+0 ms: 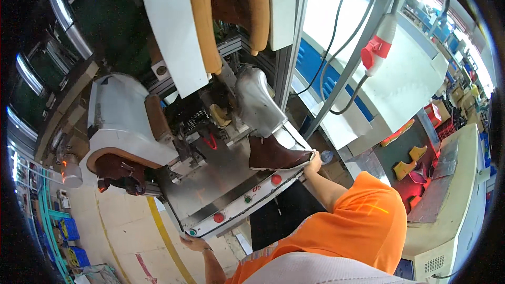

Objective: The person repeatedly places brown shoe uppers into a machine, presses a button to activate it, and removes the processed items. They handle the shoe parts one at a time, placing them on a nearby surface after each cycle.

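A dark brown ankle boot point(274, 155) lies along the right end of a machine's metal table, its toe pointing right and its shaft beside a shiny metal boot form point(258, 100). At the toe, my right hand point(314, 164) is closed around the tip, some of its fingers hidden. My left hand point(195, 243) rests at the front left corner of the control panel point(233, 215), fingers stretched out beside a small green button point(192, 232). A second dark brown boot point(122, 172) sits in the padded clamp at the machine's left.
Tan padded jaws point(202, 21) hang above the table. Red buttons point(219, 217) line the panel. A grey post with a red and white plug point(374, 52) stands at the right. Yellow and pink boots point(405, 169) lie farther right, near a pale machine cabinet point(452, 205).
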A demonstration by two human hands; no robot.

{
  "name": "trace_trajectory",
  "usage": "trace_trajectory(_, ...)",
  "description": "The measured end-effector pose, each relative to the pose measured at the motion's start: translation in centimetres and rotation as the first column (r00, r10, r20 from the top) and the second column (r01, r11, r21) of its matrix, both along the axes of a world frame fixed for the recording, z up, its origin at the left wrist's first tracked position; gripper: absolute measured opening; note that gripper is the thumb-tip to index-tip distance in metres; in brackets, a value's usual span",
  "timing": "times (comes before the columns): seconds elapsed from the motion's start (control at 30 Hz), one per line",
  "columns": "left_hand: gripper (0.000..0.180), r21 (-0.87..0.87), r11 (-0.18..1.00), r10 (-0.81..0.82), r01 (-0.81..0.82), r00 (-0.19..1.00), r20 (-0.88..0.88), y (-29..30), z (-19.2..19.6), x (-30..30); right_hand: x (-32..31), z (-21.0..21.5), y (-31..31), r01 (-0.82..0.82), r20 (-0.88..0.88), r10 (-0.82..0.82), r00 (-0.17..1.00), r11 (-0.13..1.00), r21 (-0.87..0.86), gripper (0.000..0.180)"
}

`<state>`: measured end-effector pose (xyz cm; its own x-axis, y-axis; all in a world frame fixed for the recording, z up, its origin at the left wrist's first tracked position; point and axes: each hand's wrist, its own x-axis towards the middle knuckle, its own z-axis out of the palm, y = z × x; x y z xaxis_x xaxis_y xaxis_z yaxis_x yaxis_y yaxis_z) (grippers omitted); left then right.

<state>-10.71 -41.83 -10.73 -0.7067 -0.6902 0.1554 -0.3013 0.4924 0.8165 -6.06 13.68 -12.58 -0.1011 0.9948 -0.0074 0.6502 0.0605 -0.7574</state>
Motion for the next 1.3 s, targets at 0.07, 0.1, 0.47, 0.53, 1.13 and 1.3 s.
trace_trajectory(0.07, 0.051, -0.009, 1.000, -0.024, 0.024, 0.999, -0.037, -0.2, -0.8, -0.1, 0.2, 0.1, 0.4, -0.006, 0.001, 0.006, 1.000, 1.000, 0.010, 0.044)
trace_trajectory(0.1, 0.050, -0.015, 0.999, -0.038, 0.037, 0.998, -0.055, -0.4, -1.4, -0.5, 0.2, 0.2, 0.7, -0.005, -0.013, 0.006, 1.000, 1.000, 0.023, 0.044)
trace_trajectory(0.47, 0.052, -0.026, 0.994, -0.111, 0.111, 0.994, -0.003, -1.7, -3.2, -0.8, 0.6, 0.2, 0.7, -0.098, -0.101, 0.110, 0.989, 0.988, 0.117, 0.041)
trace_trajectory(0.53, 0.052, 0.014, 0.987, -0.162, 0.162, 0.987, -0.017, -2.1, -2.3, -0.7, 0.5, 0.3, 0.9, -0.070, -0.118, 0.083, 0.989, 0.992, 0.107, 0.040)
trace_trajectory(1.13, 0.040, 0.971, -0.239, -0.641, 0.013, 0.749, -0.168, 31.7, 11.2, -1.6, 1.4, 16.3, -4.3, -0.787, 0.210, 0.846, 0.489, 0.325, 0.525, 0.018)
trace_trajectory(1.3, 0.038, 0.929, -0.368, -0.602, 0.029, 0.754, -0.262, 30.3, 13.7, -1.5, 8.3, 22.7, -8.8, -0.800, 0.324, 0.918, 0.230, -0.011, 0.600, 0.027)
